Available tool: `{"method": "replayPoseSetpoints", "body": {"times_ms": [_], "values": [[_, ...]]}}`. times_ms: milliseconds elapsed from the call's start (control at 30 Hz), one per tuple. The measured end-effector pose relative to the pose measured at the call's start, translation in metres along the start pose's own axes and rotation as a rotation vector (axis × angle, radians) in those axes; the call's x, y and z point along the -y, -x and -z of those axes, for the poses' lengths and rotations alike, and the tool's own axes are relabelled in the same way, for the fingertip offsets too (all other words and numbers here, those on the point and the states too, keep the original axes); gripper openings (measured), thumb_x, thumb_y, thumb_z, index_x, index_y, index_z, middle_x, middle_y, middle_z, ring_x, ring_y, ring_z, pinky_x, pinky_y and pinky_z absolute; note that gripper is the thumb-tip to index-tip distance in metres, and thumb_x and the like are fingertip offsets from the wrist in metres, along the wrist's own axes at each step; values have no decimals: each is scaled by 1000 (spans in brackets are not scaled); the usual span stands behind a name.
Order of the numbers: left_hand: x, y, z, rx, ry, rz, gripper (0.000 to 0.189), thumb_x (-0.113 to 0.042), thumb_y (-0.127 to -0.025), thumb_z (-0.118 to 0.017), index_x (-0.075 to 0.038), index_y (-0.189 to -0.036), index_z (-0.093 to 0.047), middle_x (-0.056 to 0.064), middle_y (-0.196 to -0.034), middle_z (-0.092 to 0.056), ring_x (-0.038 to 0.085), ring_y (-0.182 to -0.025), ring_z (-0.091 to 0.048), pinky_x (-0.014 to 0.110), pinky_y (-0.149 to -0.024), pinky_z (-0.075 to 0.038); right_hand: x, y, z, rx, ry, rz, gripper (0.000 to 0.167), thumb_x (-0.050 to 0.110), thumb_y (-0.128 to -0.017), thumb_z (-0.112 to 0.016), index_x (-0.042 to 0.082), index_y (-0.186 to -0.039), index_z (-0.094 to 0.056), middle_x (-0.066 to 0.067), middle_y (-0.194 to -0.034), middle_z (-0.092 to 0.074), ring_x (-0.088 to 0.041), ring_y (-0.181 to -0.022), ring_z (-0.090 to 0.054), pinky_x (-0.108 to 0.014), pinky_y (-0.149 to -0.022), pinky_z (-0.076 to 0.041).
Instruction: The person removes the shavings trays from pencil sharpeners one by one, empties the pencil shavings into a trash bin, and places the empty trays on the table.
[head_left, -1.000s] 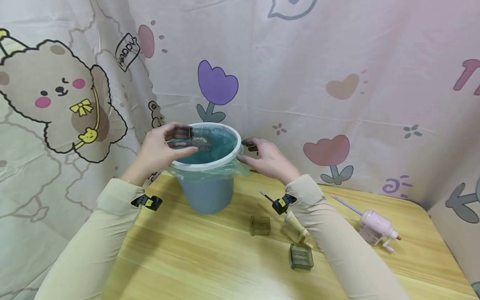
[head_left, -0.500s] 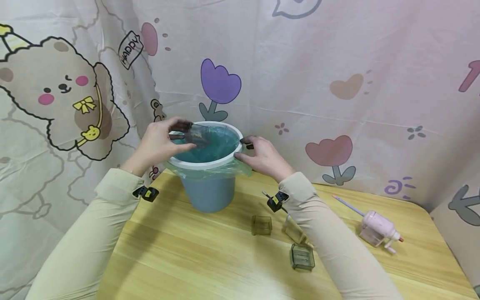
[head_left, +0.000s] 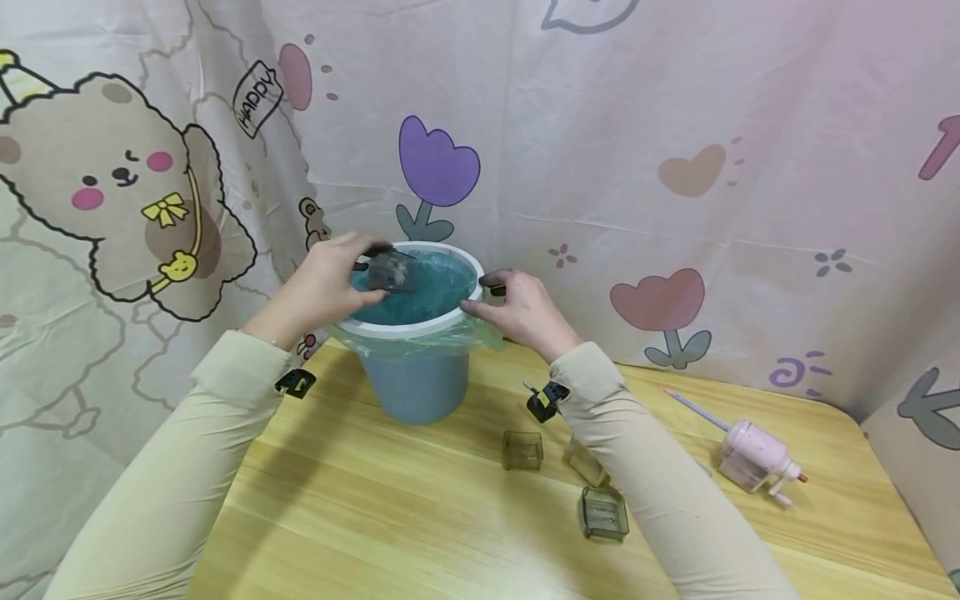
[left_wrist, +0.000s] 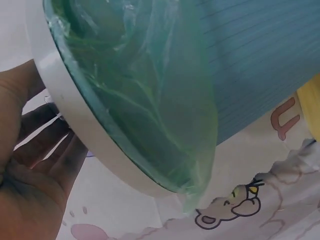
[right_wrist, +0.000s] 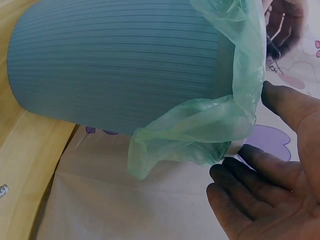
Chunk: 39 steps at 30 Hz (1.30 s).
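A small smoky see-through plastic box (head_left: pixel 392 272) with pale crumbs in it is tilted over the mouth of a blue trash can (head_left: pixel 420 387). My left hand (head_left: pixel 322 279) pinches the box between thumb and fingers. Dark smudges cover the fingertips. A green plastic bag (head_left: pixel 420 343) lines the can and hangs over its white rim (left_wrist: pixel 80 105). At the rim's right side, my right hand (head_left: pixel 525 308) rests its thumb and index finger against the edge; its other fingers (right_wrist: pixel 225 200) stand off the can, also blackened.
Two more see-through boxes, one brownish (head_left: pixel 522 450) and one grey (head_left: pixel 603 512), sit on the wooden table (head_left: pixel 360 517). A yellowish box-shaped thing (head_left: pixel 585 462) is partly behind the right sleeve. At right stands a pink crank pencil sharpener (head_left: pixel 757 450) with a pencil (head_left: pixel 696 409). A printed curtain hangs behind.
The left hand has tilted the box further and raised it slightly over the can. The right hand has moved left, from beside the rim onto it.
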<state>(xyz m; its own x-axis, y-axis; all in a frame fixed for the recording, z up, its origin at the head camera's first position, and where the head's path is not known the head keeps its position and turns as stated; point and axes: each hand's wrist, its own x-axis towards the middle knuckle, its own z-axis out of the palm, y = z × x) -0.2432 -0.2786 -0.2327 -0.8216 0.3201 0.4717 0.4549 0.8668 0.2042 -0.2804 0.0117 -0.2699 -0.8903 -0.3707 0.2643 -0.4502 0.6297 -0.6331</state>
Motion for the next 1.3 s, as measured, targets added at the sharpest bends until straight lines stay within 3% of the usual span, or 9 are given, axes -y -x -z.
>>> {"method": "replayPoseSetpoints", "body": {"times_ms": [333,600,867,1300], "values": [[-8,-5,-3,22,-129,-155,63,2,-84,-86,2,-141,-60,23,-126,-67,44,-113,-70,60,-99,-61,-3,-2,-1,-8,-23,6,61,44,-95,-80,6,-141,-67,-13,-141,-71,-32,-131,-68,-45,-112,-57],[-14,-6,-7,64,-282,-259,58,7,-87,-81,5,-141,-61,23,-131,-65,43,-117,-66,57,-100,-61,-3,-1,-1,-2,-35,-4,61,43,-95,-81,6,-141,-67,-12,-140,-72,-32,-131,-67,-45,-112,-57],[-17,-2,-12,-29,-411,-387,40,13,-94,-69,1,-132,-69,19,-126,-70,39,-107,-69,54,-83,-66,-5,0,1,-6,-40,0,62,44,-96,-80,6,-142,-66,-12,-142,-71,-32,-133,-66,-45,-113,-56],[-17,2,-9,13,-535,-435,41,14,-95,-67,-2,-132,-70,19,-134,-67,38,-115,-68,51,-82,-67,-1,1,0,1,-31,2,61,45,-96,-79,6,-141,-66,-12,-141,-71,-32,-132,-66,-45,-113,-55]]}}
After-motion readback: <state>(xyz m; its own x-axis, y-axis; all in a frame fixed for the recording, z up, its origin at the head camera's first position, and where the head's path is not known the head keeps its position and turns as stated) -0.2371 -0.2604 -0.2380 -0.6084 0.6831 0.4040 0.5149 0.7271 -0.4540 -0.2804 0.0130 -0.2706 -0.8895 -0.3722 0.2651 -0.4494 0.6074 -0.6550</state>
